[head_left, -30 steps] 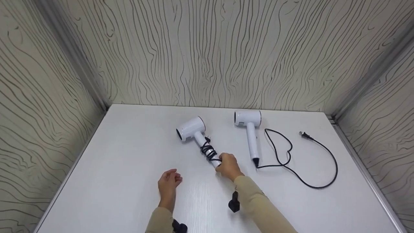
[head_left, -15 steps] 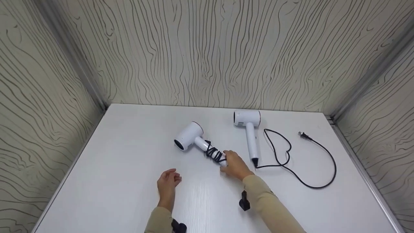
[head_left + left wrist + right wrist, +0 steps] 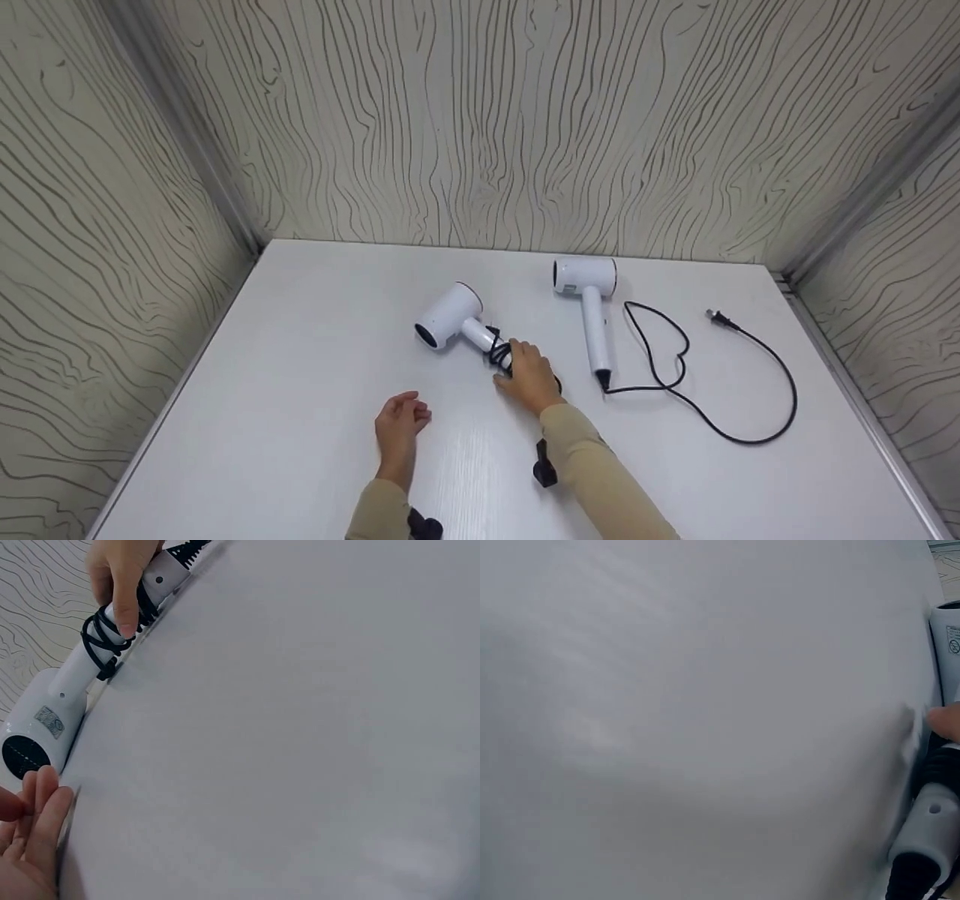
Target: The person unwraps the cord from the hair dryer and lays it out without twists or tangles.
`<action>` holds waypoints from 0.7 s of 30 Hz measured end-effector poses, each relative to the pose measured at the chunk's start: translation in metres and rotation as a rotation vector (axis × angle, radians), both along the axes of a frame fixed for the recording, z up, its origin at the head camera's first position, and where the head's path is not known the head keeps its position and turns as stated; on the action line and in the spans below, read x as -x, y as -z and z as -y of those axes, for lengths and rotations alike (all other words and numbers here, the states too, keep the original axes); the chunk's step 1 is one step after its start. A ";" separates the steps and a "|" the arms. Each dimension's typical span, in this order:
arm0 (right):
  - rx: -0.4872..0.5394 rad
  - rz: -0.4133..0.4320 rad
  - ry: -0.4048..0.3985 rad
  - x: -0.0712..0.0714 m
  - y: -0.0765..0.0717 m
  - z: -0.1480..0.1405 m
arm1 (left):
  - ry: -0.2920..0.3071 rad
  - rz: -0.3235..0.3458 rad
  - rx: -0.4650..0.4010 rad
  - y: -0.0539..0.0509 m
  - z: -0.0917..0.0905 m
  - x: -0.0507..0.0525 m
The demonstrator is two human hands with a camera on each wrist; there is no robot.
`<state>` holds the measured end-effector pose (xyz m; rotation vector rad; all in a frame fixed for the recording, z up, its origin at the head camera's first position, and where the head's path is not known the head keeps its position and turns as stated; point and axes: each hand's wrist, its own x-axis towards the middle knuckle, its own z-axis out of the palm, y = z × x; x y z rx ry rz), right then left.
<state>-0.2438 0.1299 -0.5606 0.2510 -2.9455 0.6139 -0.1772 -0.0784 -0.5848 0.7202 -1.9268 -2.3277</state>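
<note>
A white hair dryer [image 3: 450, 315] lies on the table left of centre, its black cord [image 3: 498, 355] wound round the handle. The right hand [image 3: 531, 379] grips that handle over the windings, thumb and fingers on opposite sides; in the left wrist view the handle's end [image 3: 163, 579] sticks out past the hand. The left hand [image 3: 397, 429] rests nearer the front with loosely bent fingers, holding nothing. A second white hair dryer [image 3: 586, 276] lies to the right, untouched, its cord [image 3: 793, 390] spread loosely on the table.
The white table [image 3: 300, 360] stands between patterned panels [image 3: 480, 120] at the back and sides, with metal posts at the corners. A plug [image 3: 720, 319] lies towards the right edge. Black devices are strapped at both wrists.
The right hand has shifted up the wound handle, from its end onto the cord windings. Compared with a second ago, that dryer lies at a flatter angle. The left hand keeps its pose.
</note>
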 end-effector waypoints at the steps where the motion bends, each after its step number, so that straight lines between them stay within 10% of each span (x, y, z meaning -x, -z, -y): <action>1: -0.008 -0.002 0.009 0.001 0.000 0.001 | 0.001 0.001 0.003 0.000 -0.001 0.000; 21: -0.095 -0.157 0.206 0.005 0.016 0.029 | 0.004 0.004 0.041 -0.002 -0.001 0.000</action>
